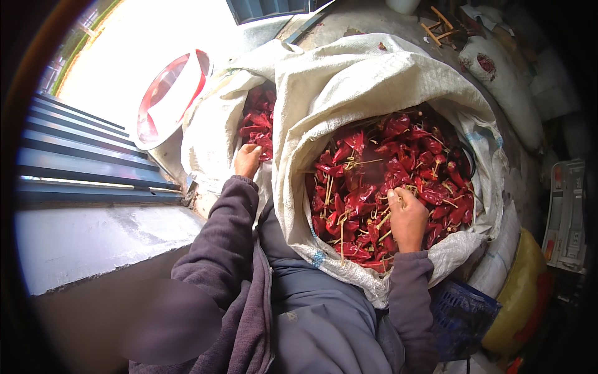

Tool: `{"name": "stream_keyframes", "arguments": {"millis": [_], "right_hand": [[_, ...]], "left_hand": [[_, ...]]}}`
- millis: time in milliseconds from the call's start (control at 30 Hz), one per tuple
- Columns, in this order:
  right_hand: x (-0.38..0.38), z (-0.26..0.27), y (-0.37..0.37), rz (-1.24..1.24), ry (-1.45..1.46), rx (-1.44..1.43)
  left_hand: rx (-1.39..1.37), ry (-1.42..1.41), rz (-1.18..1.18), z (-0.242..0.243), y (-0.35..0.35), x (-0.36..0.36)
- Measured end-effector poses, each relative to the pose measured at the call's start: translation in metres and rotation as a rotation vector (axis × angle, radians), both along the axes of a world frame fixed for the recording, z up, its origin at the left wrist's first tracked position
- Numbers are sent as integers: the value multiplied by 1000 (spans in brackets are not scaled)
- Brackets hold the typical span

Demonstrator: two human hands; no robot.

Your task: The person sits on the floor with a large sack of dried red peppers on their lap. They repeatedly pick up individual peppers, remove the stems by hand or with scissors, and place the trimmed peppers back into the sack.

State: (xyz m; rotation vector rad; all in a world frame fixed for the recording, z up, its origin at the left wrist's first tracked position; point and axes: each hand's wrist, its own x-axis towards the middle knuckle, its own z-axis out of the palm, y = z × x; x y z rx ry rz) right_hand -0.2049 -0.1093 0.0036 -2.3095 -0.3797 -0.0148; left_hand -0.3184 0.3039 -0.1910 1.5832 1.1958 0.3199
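Note:
Dried red chili peppers (359, 196) with pale stems fill a large white woven sack (322, 107) in front of me. Over them is my right hand (409, 217), its thumb and fingers pinched together on what looks like a thin chili stem. To the left, a second white woven sack (210, 126) holds more red chilies (258, 117), their stems mostly not visible. My left hand (247, 161) is at the near edge of these chilies, fingers curled and pointing into the sack. Whether it grips one is hidden.
A red and white basin (173, 98) stands beyond the left sack, near blue metal slats (88, 145). At right are a blue plastic crate (462, 313), a yellow sack (518, 290) and a filled white sack (509, 93). A small wooden stool (439, 28) lies farther back.

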Motion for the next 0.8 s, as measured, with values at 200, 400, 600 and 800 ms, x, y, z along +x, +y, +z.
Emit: {"name": "stream_keyframes", "arguments": {"millis": [200, 400, 600, 800], "right_hand": [[-3, 7, -1, -12, 52, -77], [-2, -2, 0, -54, 72, -81], [-2, -6, 2, -71, 68, -83], [-1, -4, 2, -57, 66, -85]], "left_hand": [[609, 751, -266, 8, 35, -54], [872, 751, -165, 46, 94, -85], [845, 308, -483, 17, 1, -72], [666, 528, -510, -56, -55, -48]]}}
